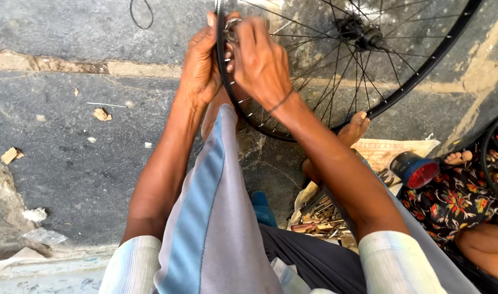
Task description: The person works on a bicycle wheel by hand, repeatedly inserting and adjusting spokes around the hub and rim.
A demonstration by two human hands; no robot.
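Gripping: both hands are up at the black rim point(423, 71) of the bicycle wheel, near the top edge of the view, the wheel standing upright on the concrete floor point(69, 163) between the person's knees.
Left hand: left hand point(201, 65) wraps the outer side of the rim, fingers curled together around it, thumb up along the edge.
Right hand: right hand point(260, 60) sits inside the rim among the spokes point(325, 71), fingertips pinched on a small shiny metal piece point(232, 24); what exactly it is, I can't tell.
Slip risk: if that pinch slides off, I'd judge the knuckles go straight into the neighbouring spokes.
Wheel risk: only the left hand and the leg steady it, so a hard twist could roll or tip the rim toward the hub point(363, 35) side.
Foot: bare foot point(355, 128) rests touching the rim's lower arc, so a dropping wheel would likely catch the toes.
Clutter: loose tools point(320, 220) lie by the right knee, a red-faced round lamp point(418, 170) just beyond on paper.
Neighbour: another person's patterned cloth point(456, 198) is at the right edge, close to a second rim.
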